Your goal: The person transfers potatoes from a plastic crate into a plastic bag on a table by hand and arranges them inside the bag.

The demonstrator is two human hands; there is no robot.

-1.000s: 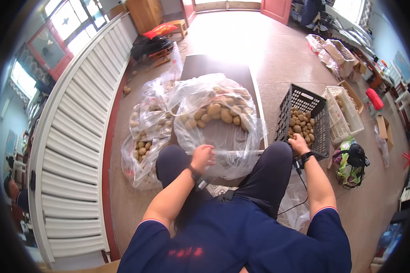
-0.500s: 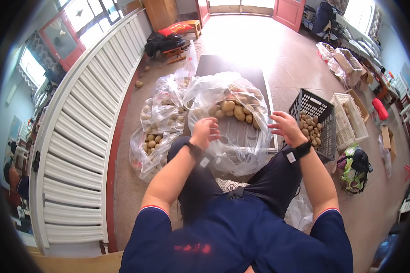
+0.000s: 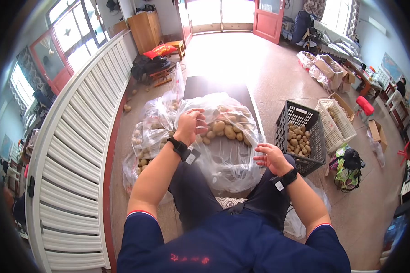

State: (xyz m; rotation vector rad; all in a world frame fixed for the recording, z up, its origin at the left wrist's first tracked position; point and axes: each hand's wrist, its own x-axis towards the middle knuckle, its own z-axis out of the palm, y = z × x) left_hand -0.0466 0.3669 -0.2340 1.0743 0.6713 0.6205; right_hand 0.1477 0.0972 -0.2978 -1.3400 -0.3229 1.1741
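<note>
White railing, well left of left hand; narrow floor strip between railing and filled bags. Left hand, fingers parted, unladen, over left edge of bag. Potatoes, right of that hand, inside bag, heap's long axis crosswise. Right hand, fingers parted, unladen, by bag's right edge; bare floor beyond. Crate, right of it, upright, long axis running forward.

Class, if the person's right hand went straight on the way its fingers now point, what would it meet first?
The right hand would probably meet the clear plastic bag with potatoes in it, though its height above the plastic is hard to judge.
</note>
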